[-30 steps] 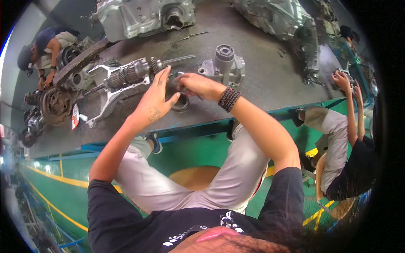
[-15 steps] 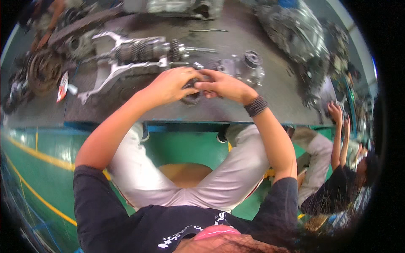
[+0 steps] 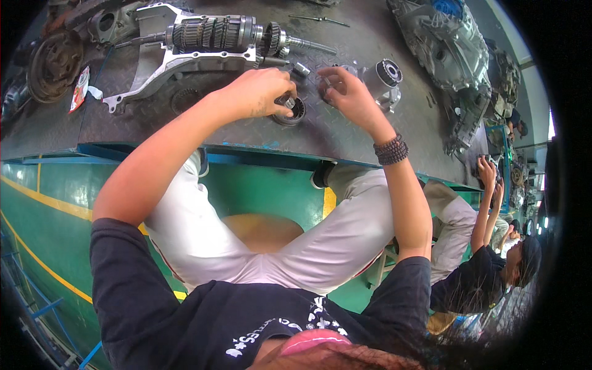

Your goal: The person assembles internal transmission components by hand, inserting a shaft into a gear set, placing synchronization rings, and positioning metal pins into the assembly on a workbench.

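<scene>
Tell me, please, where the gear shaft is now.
In the head view, the gear shaft lies at the upper left, on the open silver casing, beyond the left hand.

Rusty round drum (image 3: 60, 66) near a red-and-white packet (image 3: 79, 91), co-worker (image 3: 472, 282) at far right.

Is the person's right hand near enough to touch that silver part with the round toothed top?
Probably yes. The right hand is just left of the silver part, overlapping it in this view, and nothing seems to stand between them.
</scene>
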`<state>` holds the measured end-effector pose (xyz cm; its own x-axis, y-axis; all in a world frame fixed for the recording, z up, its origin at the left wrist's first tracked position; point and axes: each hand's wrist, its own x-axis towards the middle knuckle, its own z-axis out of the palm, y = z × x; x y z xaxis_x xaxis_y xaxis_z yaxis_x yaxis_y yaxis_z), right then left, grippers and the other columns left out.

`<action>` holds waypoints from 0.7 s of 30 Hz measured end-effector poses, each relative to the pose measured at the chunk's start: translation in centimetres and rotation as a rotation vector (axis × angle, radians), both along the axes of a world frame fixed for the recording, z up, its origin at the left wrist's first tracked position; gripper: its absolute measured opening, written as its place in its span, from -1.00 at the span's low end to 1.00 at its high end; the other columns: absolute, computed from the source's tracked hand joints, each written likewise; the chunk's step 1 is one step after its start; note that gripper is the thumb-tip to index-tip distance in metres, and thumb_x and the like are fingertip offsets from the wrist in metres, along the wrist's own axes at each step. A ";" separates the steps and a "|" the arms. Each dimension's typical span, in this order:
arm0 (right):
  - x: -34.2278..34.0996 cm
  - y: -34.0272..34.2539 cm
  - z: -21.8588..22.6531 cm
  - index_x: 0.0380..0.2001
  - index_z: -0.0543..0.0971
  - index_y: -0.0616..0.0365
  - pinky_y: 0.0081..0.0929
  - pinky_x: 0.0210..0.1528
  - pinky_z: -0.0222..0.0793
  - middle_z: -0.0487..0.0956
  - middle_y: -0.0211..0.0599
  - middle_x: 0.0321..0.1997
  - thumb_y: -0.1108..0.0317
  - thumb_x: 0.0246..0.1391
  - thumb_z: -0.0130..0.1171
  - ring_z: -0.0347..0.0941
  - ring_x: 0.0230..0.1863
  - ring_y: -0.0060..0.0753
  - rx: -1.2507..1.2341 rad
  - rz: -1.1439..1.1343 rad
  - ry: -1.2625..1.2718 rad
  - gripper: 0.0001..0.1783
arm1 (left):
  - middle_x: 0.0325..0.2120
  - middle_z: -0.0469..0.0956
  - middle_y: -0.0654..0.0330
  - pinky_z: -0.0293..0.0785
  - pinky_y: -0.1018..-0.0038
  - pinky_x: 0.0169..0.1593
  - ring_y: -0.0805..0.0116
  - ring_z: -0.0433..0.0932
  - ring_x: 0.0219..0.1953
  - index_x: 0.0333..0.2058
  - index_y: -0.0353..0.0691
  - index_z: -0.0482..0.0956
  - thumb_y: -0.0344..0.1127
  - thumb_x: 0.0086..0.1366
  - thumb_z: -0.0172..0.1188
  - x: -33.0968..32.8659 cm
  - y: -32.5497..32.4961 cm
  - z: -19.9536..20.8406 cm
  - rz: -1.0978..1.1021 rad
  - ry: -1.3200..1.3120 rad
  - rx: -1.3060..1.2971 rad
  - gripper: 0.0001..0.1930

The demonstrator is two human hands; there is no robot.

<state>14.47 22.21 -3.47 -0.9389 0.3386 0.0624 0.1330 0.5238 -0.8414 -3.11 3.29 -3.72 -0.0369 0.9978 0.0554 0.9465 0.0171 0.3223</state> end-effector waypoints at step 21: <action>-1.5 -3.2 1.4 0.00 0.53 0.18 -0.47 -0.04 0.52 0.68 -0.30 -0.12 0.56 0.07 0.41 0.60 -0.13 -0.45 0.131 0.126 0.141 -0.58 | 0.10 0.55 -0.06 0.50 0.07 0.18 -0.09 0.51 0.20 0.21 -0.37 0.41 0.16 -0.06 0.59 0.9 0.4 -1.8 -0.018 0.084 -0.014 -0.02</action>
